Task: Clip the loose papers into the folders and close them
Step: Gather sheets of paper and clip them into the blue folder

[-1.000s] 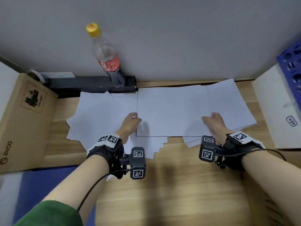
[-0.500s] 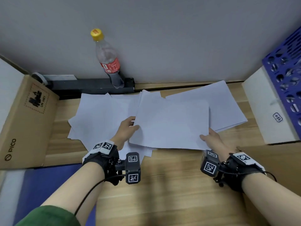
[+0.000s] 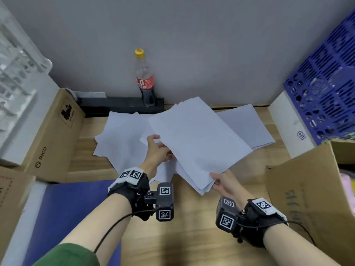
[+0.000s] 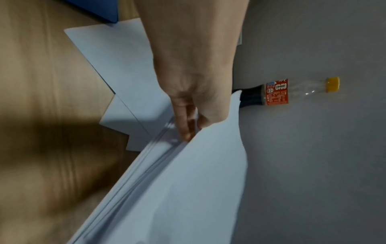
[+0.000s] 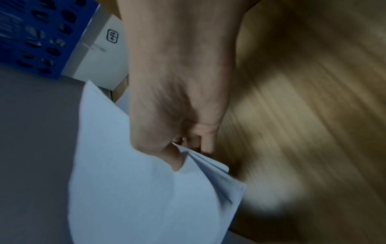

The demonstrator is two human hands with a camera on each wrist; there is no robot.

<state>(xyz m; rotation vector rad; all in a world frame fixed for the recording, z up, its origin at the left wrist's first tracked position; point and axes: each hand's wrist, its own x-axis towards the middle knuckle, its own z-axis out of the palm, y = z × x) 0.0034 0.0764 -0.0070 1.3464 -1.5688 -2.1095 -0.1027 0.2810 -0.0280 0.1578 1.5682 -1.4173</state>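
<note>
A stack of white papers is lifted off the wooden desk and tilted. My left hand grips its left edge, fingers under the sheets. At the stack's near corner my right hand pinches it, thumb on top. More loose white sheets lie spread on the desk to the left, and another pile lies at the back right. A blue folder lies at the desk's near left, partly under my left forearm.
A cola bottle with a yellow cap stands at the back against the grey wall. Cardboard boxes stand on the left, another cardboard box on the right. A white box and blue crate are at the back right.
Both hands have lifted the stack off the desk and turned it, pulling it nearer. The right hand moved from on top of the papers to the stack's near corner.
</note>
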